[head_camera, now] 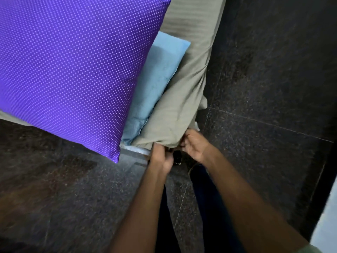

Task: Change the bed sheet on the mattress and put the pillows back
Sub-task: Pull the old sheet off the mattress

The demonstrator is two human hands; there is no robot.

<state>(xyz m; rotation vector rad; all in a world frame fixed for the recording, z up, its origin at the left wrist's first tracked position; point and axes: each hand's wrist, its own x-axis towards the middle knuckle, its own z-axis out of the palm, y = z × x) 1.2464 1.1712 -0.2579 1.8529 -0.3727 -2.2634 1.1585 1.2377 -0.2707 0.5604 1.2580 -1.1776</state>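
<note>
A beige bed sheet (184,84) covers the mattress, which runs from the top of the view down to its near corner. My left hand (161,157) grips the sheet's edge at that corner, and my right hand (193,145) pinches the same bunched fabric just to the right. A large purple pillow with white dots (73,66) lies on the bed at the left and overhangs its end. Beside it a light blue pillow (158,75) lies along the sheet. A strip of pale mattress edge (135,149) shows under the sheet near my left hand.
Dark speckled stone floor (264,88) surrounds the bed on the right and in front. My legs in dark trousers (206,189) stand close to the corner. A pale surface (326,221) shows at the lower right edge.
</note>
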